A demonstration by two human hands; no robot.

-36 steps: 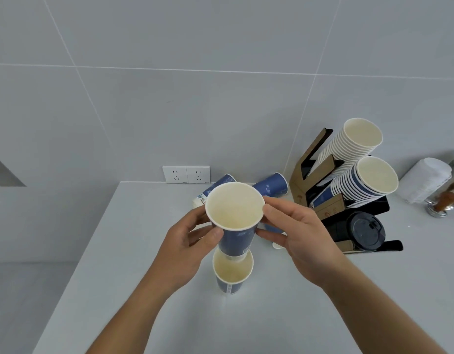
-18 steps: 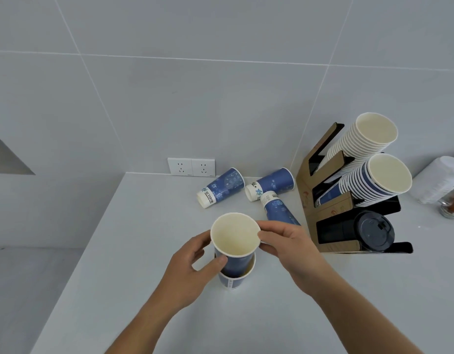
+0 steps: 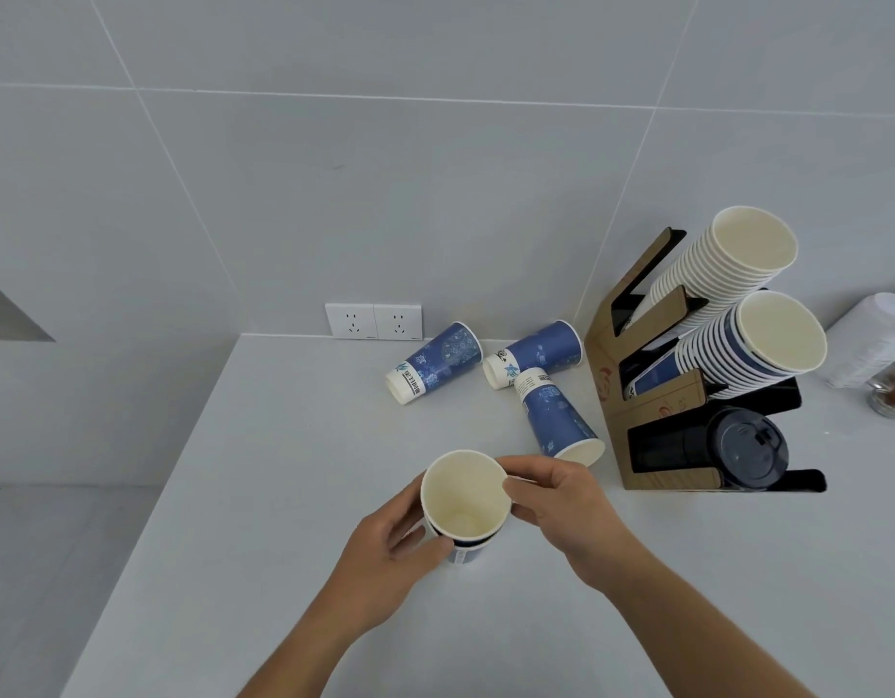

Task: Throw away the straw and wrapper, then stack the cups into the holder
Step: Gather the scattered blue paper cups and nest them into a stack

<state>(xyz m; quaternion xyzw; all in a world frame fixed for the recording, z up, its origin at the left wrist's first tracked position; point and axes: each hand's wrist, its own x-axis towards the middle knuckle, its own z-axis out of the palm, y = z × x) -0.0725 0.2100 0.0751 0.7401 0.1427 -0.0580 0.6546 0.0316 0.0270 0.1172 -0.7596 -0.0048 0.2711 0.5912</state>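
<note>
Head view, barcode label [image 3: 461, 555], nested cups [image 3: 464, 501]

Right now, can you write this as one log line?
both hands: holding nested blue paper cups | counter: three loose blue paper cups lying down | cardboard holder: unloaded

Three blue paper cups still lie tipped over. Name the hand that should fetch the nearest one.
Right. The right hand sits just below the tipped blue paper cup beside the cardboard holder; the left hand steadies the nested cups.
</note>
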